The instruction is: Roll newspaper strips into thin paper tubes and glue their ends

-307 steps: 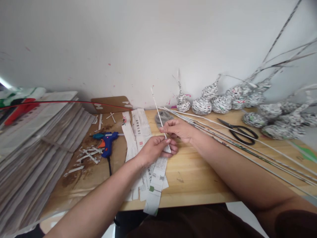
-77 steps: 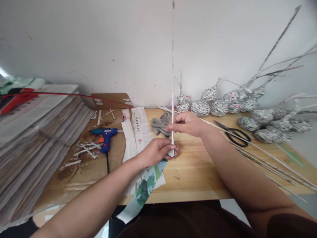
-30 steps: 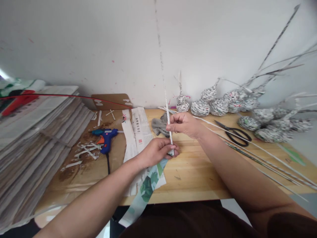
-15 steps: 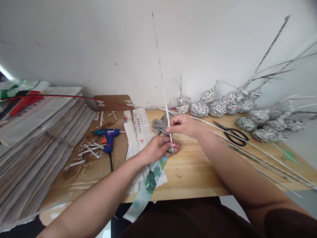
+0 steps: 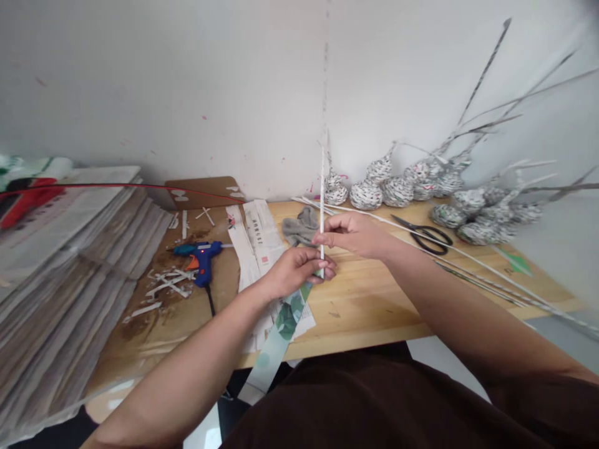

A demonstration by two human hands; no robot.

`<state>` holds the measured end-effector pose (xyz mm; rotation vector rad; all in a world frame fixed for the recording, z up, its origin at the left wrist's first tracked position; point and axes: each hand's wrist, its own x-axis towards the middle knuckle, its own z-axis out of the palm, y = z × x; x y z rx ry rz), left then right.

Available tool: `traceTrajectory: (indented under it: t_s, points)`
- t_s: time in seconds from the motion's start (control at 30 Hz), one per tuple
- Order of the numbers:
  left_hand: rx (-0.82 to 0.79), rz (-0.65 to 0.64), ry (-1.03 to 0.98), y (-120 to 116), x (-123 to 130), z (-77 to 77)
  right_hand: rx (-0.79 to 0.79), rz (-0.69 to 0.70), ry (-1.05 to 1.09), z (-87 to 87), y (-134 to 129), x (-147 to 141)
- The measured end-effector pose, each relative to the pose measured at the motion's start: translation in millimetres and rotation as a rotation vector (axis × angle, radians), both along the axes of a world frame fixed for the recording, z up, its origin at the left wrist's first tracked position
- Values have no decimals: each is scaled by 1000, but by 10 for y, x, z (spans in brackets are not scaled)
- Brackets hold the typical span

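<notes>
A long thin rolled paper stick (image 5: 322,181) stands nearly upright between my hands, its top running out of view. My right hand (image 5: 355,234) pinches it between thumb and fingers a little above its lower end. Just below, my left hand (image 5: 299,269) is closed on that lower end, with the fingers curled round it. A green and white printed paper strip (image 5: 266,358) slants from under my left fingers down past the table's front edge. How the strip meets the stick is hidden by my fingers.
Newspaper strips (image 5: 255,243) and a grey cloth (image 5: 299,226) lie behind my hands. Left are a blue glue gun (image 5: 203,259), paper scraps (image 5: 171,284) and a newspaper stack (image 5: 79,268). Right are scissors (image 5: 428,239), long paper sticks (image 5: 486,268) and several woven paper gourds (image 5: 365,194).
The paper stick has gone from leaning left to almost vertical. My hands stay closed on it, and the whole view has shifted slightly.
</notes>
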<state>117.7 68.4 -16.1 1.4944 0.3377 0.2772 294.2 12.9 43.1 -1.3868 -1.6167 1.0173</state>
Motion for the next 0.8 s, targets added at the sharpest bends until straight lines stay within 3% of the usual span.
traceTrajectory:
  t_s: [0.1,0.3,0.47,0.63,0.8]
  points:
    - [-2,-28,5,-13,-7,30,-59,41,8,-14,-39,-10]
    - [-8,-44,26,-55,-19,78,41,-202,53,-33,-58,-72]
    - [7,-72,36,-51,-24,57,-57,-54,16,64,-146,-96]
    - [12,-63,43,-41,-31,60,66,-200,40,92,-161,-106]
    - [0,-69,45,-37,-29,71,-68,-3,21,108,-153,-47]
